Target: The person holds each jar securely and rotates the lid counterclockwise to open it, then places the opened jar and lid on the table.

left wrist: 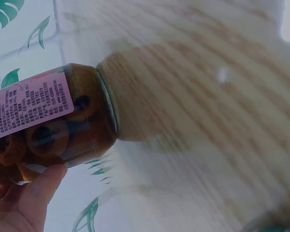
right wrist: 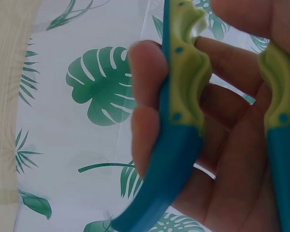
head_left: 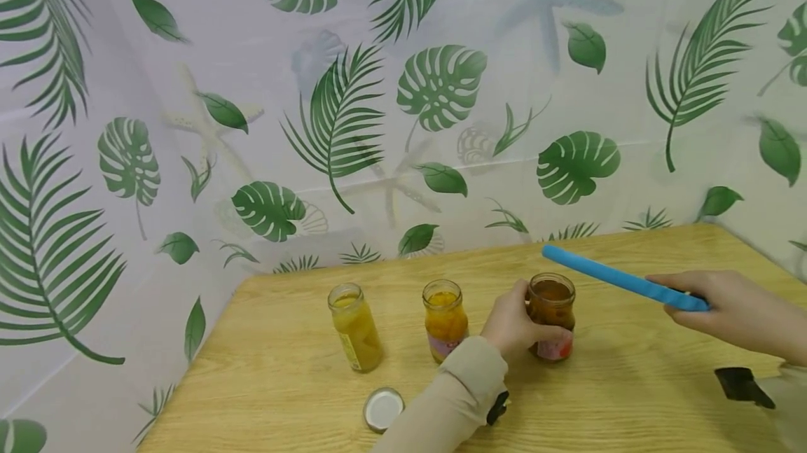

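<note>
My left hand [head_left: 512, 323] grips a glass jar [head_left: 552, 307] of dark brown contents by its side; it stands upright, its mouth uncovered. The left wrist view shows round pieces in this jar [left wrist: 84, 133] and a pink printed label [left wrist: 31, 104]. To its right, my right hand [head_left: 744, 309] holds a blue jar opener [head_left: 605, 274] above the table, apart from the jar. In the right wrist view, fingers curl round one arm of the opener [right wrist: 162, 179], whose two arms stand apart with wavy yellow-green inner faces.
On the wooden table [head_left: 277, 397] stand a jar of orange fruit [head_left: 445, 323] beside my left hand and a jar of yellow fruit [head_left: 361, 337] farther left. A lid [head_left: 383, 409] lies near the front, pale inside up. A leaf-patterned cloth [head_left: 391, 131] hangs behind.
</note>
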The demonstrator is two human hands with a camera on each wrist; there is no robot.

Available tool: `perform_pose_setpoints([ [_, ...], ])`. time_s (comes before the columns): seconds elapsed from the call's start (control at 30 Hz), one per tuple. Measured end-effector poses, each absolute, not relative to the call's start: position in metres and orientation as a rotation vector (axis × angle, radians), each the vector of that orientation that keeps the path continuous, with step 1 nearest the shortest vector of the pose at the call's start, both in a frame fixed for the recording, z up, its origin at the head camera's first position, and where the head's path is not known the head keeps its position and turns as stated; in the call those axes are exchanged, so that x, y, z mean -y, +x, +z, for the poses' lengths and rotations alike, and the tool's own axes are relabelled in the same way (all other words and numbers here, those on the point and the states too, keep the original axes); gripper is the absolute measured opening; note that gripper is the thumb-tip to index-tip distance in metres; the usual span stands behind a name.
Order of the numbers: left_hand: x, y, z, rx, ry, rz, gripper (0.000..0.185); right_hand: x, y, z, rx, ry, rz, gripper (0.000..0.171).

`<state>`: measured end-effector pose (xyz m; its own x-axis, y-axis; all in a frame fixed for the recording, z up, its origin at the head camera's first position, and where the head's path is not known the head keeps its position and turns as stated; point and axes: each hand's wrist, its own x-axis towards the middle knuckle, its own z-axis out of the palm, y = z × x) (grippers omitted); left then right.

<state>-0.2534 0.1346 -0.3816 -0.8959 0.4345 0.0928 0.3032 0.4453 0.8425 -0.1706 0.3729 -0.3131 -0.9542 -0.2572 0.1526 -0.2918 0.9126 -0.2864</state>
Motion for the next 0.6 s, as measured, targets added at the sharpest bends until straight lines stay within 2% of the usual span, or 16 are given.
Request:
perform_pose_setpoints([
  [0.6,-0.1392,-0.2581,-0.3841,-2.572,0.620,1.455,0.053,-0.3752,-0.1712,-0.3140,2.948,0.448,0.454,0.042],
])
